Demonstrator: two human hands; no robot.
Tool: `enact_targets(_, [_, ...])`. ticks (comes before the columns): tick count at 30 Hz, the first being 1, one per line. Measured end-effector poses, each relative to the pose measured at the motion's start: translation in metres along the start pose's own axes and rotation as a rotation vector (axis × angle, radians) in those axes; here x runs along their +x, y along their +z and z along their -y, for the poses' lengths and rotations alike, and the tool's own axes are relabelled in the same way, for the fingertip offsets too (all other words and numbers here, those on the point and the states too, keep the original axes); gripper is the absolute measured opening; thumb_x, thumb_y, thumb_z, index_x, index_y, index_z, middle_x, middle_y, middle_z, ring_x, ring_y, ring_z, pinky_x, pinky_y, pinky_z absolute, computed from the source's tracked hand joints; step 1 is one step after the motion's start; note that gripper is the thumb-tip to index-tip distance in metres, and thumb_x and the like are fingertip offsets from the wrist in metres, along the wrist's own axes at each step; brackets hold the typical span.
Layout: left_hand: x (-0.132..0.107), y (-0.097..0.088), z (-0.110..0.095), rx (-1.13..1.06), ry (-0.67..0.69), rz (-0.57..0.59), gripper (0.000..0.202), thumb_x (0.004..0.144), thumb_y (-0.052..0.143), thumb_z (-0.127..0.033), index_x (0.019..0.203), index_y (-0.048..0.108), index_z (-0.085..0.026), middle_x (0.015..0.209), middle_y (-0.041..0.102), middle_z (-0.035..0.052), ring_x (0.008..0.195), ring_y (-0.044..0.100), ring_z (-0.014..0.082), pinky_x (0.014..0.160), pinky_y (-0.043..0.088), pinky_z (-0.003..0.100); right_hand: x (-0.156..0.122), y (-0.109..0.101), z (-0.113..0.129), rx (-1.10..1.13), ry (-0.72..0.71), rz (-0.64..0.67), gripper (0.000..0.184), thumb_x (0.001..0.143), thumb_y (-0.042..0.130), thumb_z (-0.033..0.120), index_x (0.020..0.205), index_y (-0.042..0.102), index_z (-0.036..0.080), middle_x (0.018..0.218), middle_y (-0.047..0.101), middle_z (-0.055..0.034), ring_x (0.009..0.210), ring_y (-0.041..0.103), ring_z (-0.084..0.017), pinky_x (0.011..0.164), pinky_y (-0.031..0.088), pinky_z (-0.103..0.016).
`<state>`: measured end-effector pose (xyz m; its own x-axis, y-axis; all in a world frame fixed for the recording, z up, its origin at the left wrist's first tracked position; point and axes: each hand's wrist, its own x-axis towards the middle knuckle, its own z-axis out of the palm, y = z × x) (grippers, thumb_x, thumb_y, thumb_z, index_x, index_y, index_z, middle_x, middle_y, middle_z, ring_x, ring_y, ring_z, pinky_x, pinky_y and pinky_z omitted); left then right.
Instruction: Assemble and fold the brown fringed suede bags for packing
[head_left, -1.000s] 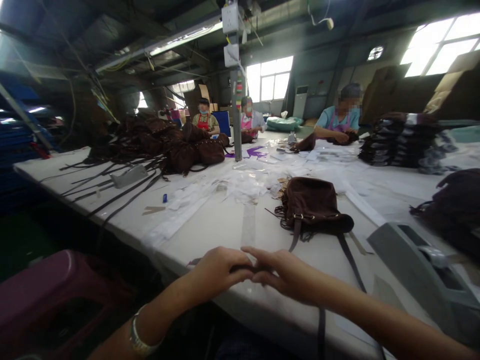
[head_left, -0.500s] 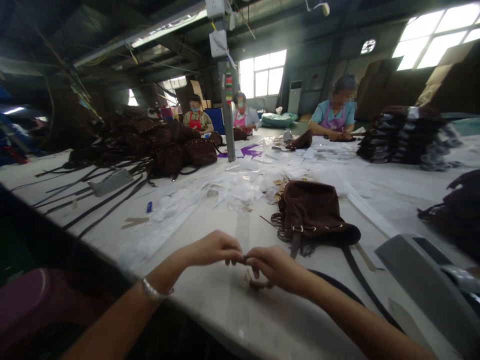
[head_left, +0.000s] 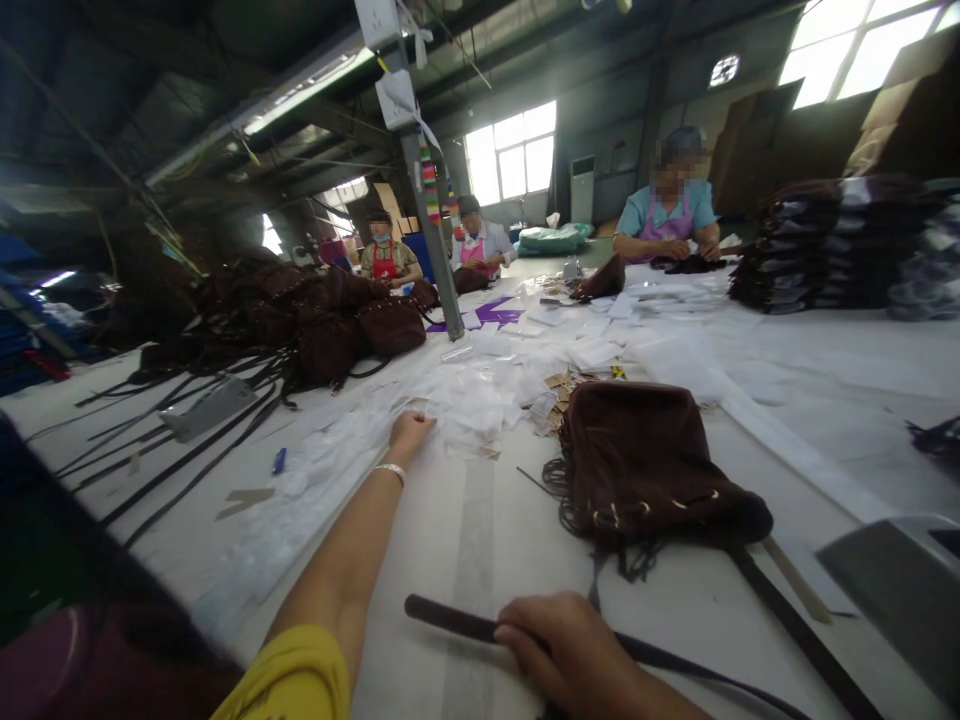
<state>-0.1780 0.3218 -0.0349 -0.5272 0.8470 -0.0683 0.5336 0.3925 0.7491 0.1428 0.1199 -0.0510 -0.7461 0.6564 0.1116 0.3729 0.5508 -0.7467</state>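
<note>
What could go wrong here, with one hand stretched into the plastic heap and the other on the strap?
The left hand reaches into a loose heap of clear plastic pieces; it might drag out several or scatter them. The right hand holds down the dark strap, which lies close to the fringe of the brown bag; a tug could snag it and shift the bag.

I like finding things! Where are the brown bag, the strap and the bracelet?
brown bag (head_left: 645, 455), head view, middle of its side.
strap (head_left: 450, 617), head view, near its rounded free end.
bracelet (head_left: 390, 470), head view, the band's top.

No legible text — perhaps too blurred.
</note>
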Motion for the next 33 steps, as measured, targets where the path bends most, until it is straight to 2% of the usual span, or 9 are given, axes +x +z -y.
enact_targets(4, [-0.001,-0.018,-0.012,-0.199,-0.012,0.048,0.026,0.091,0.063,-0.033,0.109,0.063,-0.013,0.111,0.064,0.0073,0.097,0.064,0.0213,0.082,0.056,0.040,0.001,0.000,-0.002,0.013,-0.004,-0.006,0.031,0.097,0.045,0.035,0.080,0.066,0.020,0.073,0.068,-0.0018,0.069,0.063,-0.015,0.063,0.038,-0.022])
enact_targets(8, [-0.029,-0.053,-0.022,-0.490,0.006,0.134,0.017,0.089,0.064,-0.022,0.101,0.066,-0.010,0.104,0.069,0.0122,0.090,0.068,0.0179,0.079,0.058,0.033,0.000,-0.002,0.000,0.104,0.018,-0.027,0.034,0.098,0.045,0.035,0.078,0.067,0.019,0.073,0.068,-0.0012,0.069,0.063,-0.014,0.066,0.040,-0.022])
enact_targets(16, [-0.159,-0.146,0.016,-0.981,0.121,0.082,0.029,0.090,0.051,0.000,0.107,0.068,-0.018,0.102,0.073,0.0037,0.083,0.070,0.0069,0.078,0.058,0.015,-0.004,-0.013,0.007,0.367,-0.003,-0.092,0.033,0.093,0.055,0.040,0.076,0.068,0.014,0.067,0.064,-0.0016,0.058,0.054,-0.013,0.058,0.042,-0.024])
enact_targets(19, [-0.213,-0.161,0.038,-1.126,0.104,0.046,0.029,0.086,0.057,0.001,0.107,0.069,-0.016,0.100,0.074,0.0048,0.083,0.071,0.0096,0.077,0.059,0.016,0.000,-0.017,0.022,0.494,0.025,-0.089,0.039,0.092,0.055,0.050,0.087,0.068,0.013,0.066,0.062,-0.0016,0.053,0.053,-0.012,0.054,0.044,-0.023])
enact_targets(22, [-0.270,-0.145,0.053,-1.100,-0.006,0.082,0.029,0.080,0.070,-0.005,0.107,0.070,-0.017,0.101,0.074,0.0051,0.084,0.071,0.0122,0.078,0.060,0.019,0.004,-0.015,0.048,0.665,0.044,-0.001,0.046,0.087,0.060,0.058,0.098,0.067,0.014,0.085,0.068,-0.0070,0.057,0.058,-0.011,0.051,0.045,-0.022])
enact_targets(24, [-0.305,-0.122,0.059,-1.093,-0.073,0.146,0.033,0.076,0.078,-0.011,0.107,0.070,-0.019,0.105,0.073,0.0050,0.089,0.071,0.0140,0.081,0.059,0.020,0.003,-0.010,0.067,0.743,0.060,0.106,0.046,0.082,0.065,0.059,0.093,0.067,0.015,0.115,0.065,-0.0140,0.061,0.062,-0.011,0.048,0.044,-0.020])
enact_targets(26, [-0.335,-0.096,0.063,-1.119,-0.122,0.158,0.031,0.074,0.081,-0.016,0.103,0.071,-0.017,0.104,0.073,0.0060,0.097,0.070,0.0160,0.087,0.057,0.021,-0.002,-0.003,0.085,0.764,0.084,0.242,0.045,0.080,0.069,0.058,0.086,0.068,0.014,0.127,0.060,-0.0164,0.064,0.064,-0.011,0.047,0.043,-0.019])
enact_targets(29, [-0.366,-0.067,0.069,-1.235,-0.193,0.089,0.033,0.071,0.082,-0.012,0.101,0.071,-0.018,0.104,0.073,0.0050,0.101,0.069,0.0164,0.088,0.056,0.021,-0.016,0.007,0.105,0.728,0.137,0.448,0.039,0.080,0.071,0.052,0.087,0.070,0.013,0.091,0.071,-0.0095,0.059,0.060,-0.010,0.050,0.043,-0.018])
enact_targets(33, [-0.381,-0.054,0.071,-1.413,-0.316,0.218,0.028,0.078,0.076,-0.011,0.104,0.070,-0.018,0.098,0.074,0.0046,0.088,0.071,0.0151,0.078,0.059,0.022,-0.038,0.013,0.124,0.595,0.181,0.527,0.024,0.083,0.068,0.038,0.087,0.072,0.014,0.065,0.064,0.0002,0.053,0.053,-0.009,0.050,0.040,-0.018])
